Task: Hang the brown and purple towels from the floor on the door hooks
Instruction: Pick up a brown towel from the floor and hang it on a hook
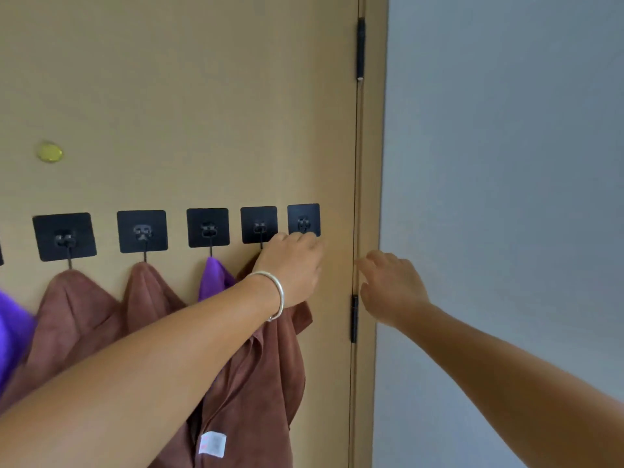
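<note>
A row of black square hooks runs across the tan door point(175, 96). Brown towels hang from the first hook point(64, 236) and second hook point(142, 231), and a purple towel point(213, 280) hangs from the third hook point(207, 228). My left hand point(290, 268) grips the top of another brown towel point(260, 373) right under the rightmost hook point(303, 220), next to the fourth hook point(259, 225). The towel's top is hidden by my hand. My right hand point(388, 282) hovers apart near the door's hinge edge, fingers loose and holding nothing. More purple cloth point(10, 329) shows at the left edge.
A yellow peephole point(49, 152) sits on the door above the hooks. Black hinges point(361, 49) line the door's right edge beside the tan frame, and a grey wall point(506, 163) fills the right side. A white label point(212, 444) hangs on the held towel.
</note>
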